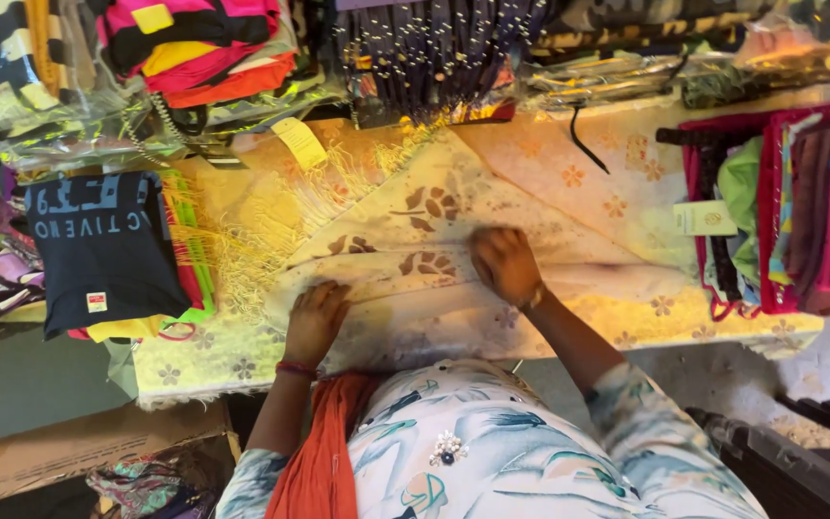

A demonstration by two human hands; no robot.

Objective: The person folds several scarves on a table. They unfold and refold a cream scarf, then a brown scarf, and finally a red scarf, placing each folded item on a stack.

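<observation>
Closest in, the left hand (315,319) lies palm down with fingers spread loosely on a cream scarf with brown leaf prints (415,259), pressing its near folded edge flat against the surface (780,332). Just beyond and to the right of it, the right hand (505,264) rests on the same cloth, fingers curled down; whether it pinches a fold or only pushes is hidden by motion blur. The scarf lies directly under and between both hands, spread diagonally, its fringe (242,245) trailing off to the left of the left hand.

To do this smoothing or folding well, it seems best to keep the left hand anchoring the near edge while the right draws the cloth outward evenly, so the layers stay aligned and the fringe does not tangle.

Further left of the left hand sits a folded dark blue shirt (103,250) on a bright stack. Well to the right of the right hand lies a pile of pink and green garments (799,207). Beyond both hands, packaged clothing in clear wrap (194,58) lines the far edge.
</observation>
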